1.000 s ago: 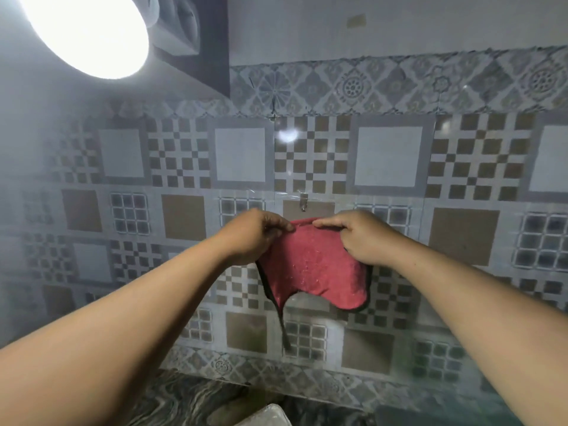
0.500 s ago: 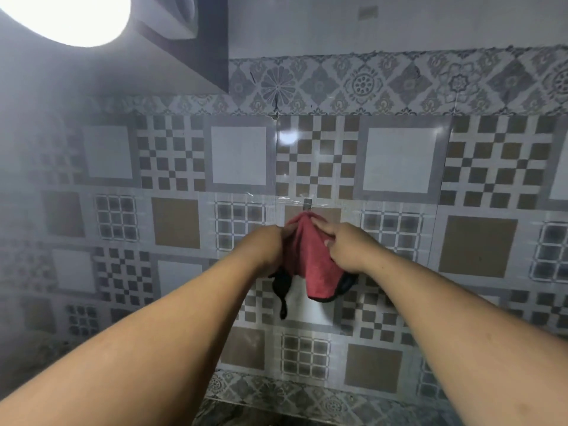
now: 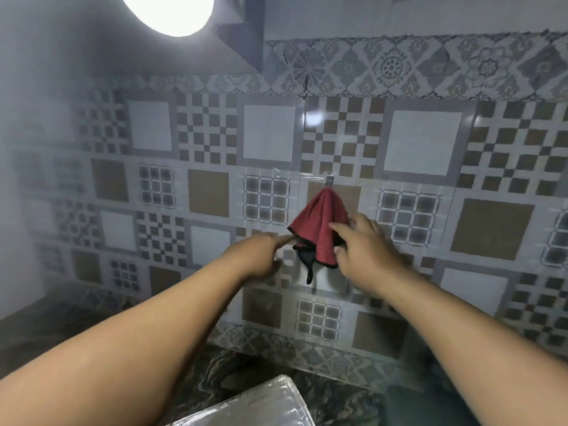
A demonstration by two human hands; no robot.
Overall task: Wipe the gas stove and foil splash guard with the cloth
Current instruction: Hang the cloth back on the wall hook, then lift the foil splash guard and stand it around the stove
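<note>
A red cloth (image 3: 318, 222) with a black trim hangs in a cone shape from a small metal hook (image 3: 329, 179) on the patterned tile wall. My left hand (image 3: 261, 256) is just left of it, its outstretched index finger touching the cloth's lower left corner. My right hand (image 3: 359, 247) lies with loosely spread fingers against the cloth's lower right side, holding nothing. A corner of the shiny foil splash guard (image 3: 246, 404) shows at the bottom edge. The gas stove is out of view.
A bright round lamp (image 3: 167, 10) glares at the top left beside a dark cabinet corner (image 3: 246, 35). A dark marbled countertop (image 3: 338, 404) runs below the tile wall (image 3: 421, 142).
The cloth, held spread by both hands a second ago, was bunched at the hook and now hangs from it. Both hands have let go and dropped to its lower edge.
</note>
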